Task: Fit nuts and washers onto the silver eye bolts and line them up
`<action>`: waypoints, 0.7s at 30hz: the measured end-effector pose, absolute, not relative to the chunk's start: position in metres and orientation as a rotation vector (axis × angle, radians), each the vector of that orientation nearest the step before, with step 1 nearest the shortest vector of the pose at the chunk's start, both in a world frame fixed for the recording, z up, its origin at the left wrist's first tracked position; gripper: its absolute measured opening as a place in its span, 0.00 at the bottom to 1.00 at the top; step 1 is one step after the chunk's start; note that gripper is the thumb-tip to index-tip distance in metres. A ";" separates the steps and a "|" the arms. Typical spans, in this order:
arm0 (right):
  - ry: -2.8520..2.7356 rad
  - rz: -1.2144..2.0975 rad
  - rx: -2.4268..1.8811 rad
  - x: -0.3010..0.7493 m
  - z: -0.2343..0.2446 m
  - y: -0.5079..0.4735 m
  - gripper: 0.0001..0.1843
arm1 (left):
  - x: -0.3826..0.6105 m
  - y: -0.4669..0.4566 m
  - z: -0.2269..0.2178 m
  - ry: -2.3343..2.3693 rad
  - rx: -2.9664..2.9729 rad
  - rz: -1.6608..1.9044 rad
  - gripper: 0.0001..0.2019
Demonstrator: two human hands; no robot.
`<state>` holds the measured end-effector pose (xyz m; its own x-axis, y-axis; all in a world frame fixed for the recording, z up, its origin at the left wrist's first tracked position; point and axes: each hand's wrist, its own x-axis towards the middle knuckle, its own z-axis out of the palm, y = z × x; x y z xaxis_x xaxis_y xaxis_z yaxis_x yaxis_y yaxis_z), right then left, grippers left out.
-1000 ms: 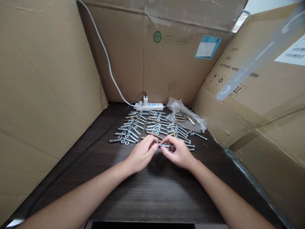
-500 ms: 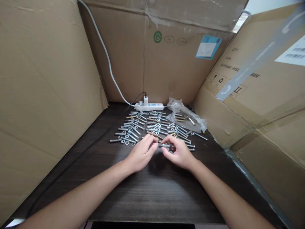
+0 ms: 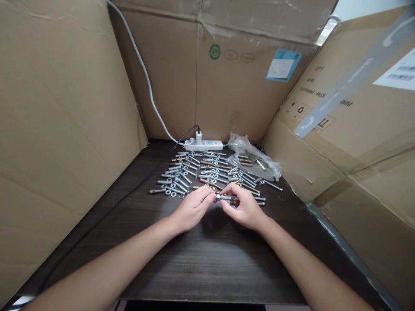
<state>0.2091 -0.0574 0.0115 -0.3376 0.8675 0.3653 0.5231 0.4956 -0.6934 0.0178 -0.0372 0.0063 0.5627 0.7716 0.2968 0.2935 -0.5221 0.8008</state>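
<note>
Both my hands meet over the dark wooden table, just in front of rows of metal bolts, nuts and washers. My right hand pinches a silver bolt that lies crosswise between the hands. My left hand has its fingertips closed on the bolt's left end; whether a nut sits under them I cannot make out.
Cardboard walls stand on the left, at the back and on the right. A white power strip with a plugged charger and white cable lies at the back. A crumpled clear plastic bag with a few bolts sits right of the rows.
My left fingers have shifted slightly on the bolt's end. Otherwise hands and parts stay where they were.
</note>
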 end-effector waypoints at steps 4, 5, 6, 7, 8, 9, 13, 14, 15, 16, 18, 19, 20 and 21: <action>-2.010 0.612 -1.131 0.209 0.013 -0.058 0.07 | 0.017 -0.036 0.003 0.829 2.177 0.825 0.17; -2.008 0.610 -1.131 0.209 0.014 -0.058 0.07 | 0.017 -0.036 0.003 0.837 2.186 0.824 0.17; -2.008 0.610 -1.130 0.209 0.014 -0.058 0.07 | 0.017 -0.035 0.003 0.844 2.191 0.825 0.17; -2.010 0.610 -1.128 0.209 0.014 -0.058 0.07 | 0.017 -0.035 0.002 0.849 2.194 0.824 0.17; -2.015 0.610 -1.127 0.209 0.014 -0.058 0.07 | 0.017 -0.035 0.003 0.853 2.195 0.819 0.17; -2.020 0.610 -1.126 0.208 0.014 -0.058 0.08 | 0.017 -0.036 0.003 0.856 2.197 0.811 0.17; -2.032 0.599 -1.131 0.208 0.012 -0.058 0.07 | 0.018 -0.039 0.003 0.879 2.160 0.835 0.07; -2.027 0.591 -1.134 0.208 0.012 -0.058 0.07 | 0.018 -0.041 0.004 0.882 2.144 0.870 0.06; -2.021 0.584 -1.139 0.208 0.012 -0.057 0.07 | 0.018 -0.042 0.005 0.885 2.128 0.908 0.12; -2.017 0.580 -1.143 0.208 0.012 -0.057 0.07 | 0.017 -0.043 0.005 0.886 2.115 0.942 0.18; -2.018 0.583 -1.144 0.208 0.013 -0.057 0.07 | 0.017 -0.043 0.007 0.902 2.094 0.982 0.20; -2.022 0.591 -1.142 0.207 0.013 -0.057 0.07 | 0.017 -0.043 0.007 0.921 2.085 0.990 0.16; -2.025 0.599 -1.140 0.207 0.014 -0.058 0.07 | 0.017 -0.042 0.008 0.938 2.079 0.986 0.12; -2.028 0.604 -1.137 0.207 0.014 -0.058 0.07 | 0.017 -0.041 0.008 0.946 2.082 0.969 0.07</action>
